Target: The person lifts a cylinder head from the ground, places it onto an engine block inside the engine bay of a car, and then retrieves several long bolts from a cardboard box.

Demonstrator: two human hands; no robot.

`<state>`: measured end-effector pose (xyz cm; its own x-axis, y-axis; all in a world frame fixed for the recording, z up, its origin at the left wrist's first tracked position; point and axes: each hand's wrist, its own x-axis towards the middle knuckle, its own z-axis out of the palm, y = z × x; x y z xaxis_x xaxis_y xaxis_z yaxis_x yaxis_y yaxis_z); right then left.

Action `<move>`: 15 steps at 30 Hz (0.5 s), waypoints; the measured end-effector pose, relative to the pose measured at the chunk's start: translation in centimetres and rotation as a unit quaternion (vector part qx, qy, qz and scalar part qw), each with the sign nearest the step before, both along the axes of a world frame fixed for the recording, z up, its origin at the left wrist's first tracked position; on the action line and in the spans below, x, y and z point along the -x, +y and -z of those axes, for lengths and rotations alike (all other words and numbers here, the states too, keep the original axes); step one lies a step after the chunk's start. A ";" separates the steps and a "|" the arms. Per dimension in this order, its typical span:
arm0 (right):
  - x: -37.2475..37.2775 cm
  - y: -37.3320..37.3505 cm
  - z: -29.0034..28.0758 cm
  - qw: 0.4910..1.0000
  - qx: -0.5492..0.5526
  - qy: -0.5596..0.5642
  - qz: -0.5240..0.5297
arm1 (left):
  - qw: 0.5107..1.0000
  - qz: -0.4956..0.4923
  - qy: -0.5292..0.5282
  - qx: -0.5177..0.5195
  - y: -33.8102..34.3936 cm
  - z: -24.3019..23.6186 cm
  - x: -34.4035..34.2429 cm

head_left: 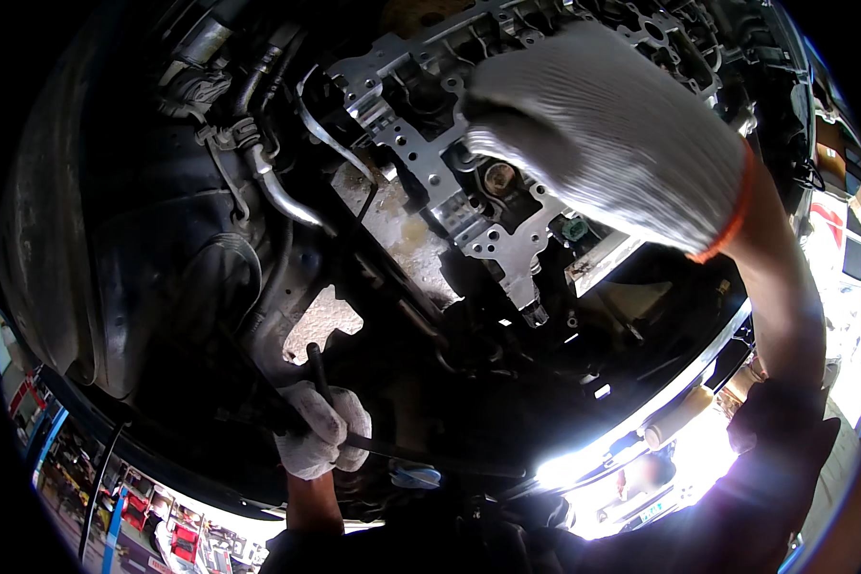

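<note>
Within a dark engine bay [153, 230], the silver metal engine frame [435, 180] lies beneath the gloved right hand [603, 134], whose fingers are curled; whether they pinch anything I cannot tell. The gloved left hand [323, 430], low near the bay's edge, wraps round a dark rod [318, 368]. A pale, rough surface [327, 323] shows through gaps below. Beyond, the workshop has blue posts [115, 526] and red items [184, 542] at lower left, with strong glare at lower right.

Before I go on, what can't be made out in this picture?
Right hand: fingertips, head view, hidden by the back of the hand.
Metal engine frame: upper part, head view, cut off by picture's edge.
Black rod: gripped stretch, head view, covered by left hand.
</note>
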<state>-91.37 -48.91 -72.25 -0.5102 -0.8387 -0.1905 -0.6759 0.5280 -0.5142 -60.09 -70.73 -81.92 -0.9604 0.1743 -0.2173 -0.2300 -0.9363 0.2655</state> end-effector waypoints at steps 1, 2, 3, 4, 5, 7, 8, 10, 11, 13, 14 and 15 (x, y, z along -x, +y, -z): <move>-0.3 0.4 -0.4 1.000 -0.003 0.002 0.012 | 1.000 0.003 0.001 -0.001 -0.1 0.1 0.0; -0.5 0.6 -1.2 1.000 -0.005 0.004 0.024 | 1.000 0.006 0.004 -0.002 -0.1 0.0 0.0; -0.5 0.7 -1.6 0.999 -0.005 0.004 0.035 | 1.000 0.009 0.007 -0.002 -0.2 -0.1 0.1; -0.4 0.8 -1.5 0.997 -0.038 -0.015 0.064 | 1.000 0.011 0.009 -0.002 -0.2 -0.3 0.1; -0.5 0.8 -1.4 0.994 -0.031 -0.035 0.102 | 1.000 0.013 0.010 -0.002 -0.3 -0.3 0.1; -1.1 0.8 -1.7 0.980 -0.022 -0.072 0.184 | 1.000 0.022 0.014 -0.006 -0.2 -0.1 0.3; -1.2 1.1 -1.7 0.985 -0.020 -0.016 0.168 | 1.000 0.025 0.016 -0.007 -0.1 -0.1 0.5; -1.8 1.1 -1.9 0.989 -0.001 -0.006 0.149 | 0.999 0.030 0.020 -0.010 -0.1 -0.1 0.6; -2.0 1.1 -1.9 0.990 0.009 -0.002 0.138 | 0.999 0.032 0.022 -0.011 -0.1 -0.1 0.7; -1.9 1.0 -1.8 0.994 0.009 0.041 0.103 | 0.999 0.033 0.021 -0.011 0.0 -0.4 0.9; -1.8 0.9 -2.1 0.993 -0.009 0.041 0.113 | 0.999 0.032 0.027 -0.005 0.0 -0.5 1.0; -1.8 0.7 -2.2 0.991 -0.025 0.040 0.122 | 0.999 0.030 0.033 0.003 0.1 -0.5 1.0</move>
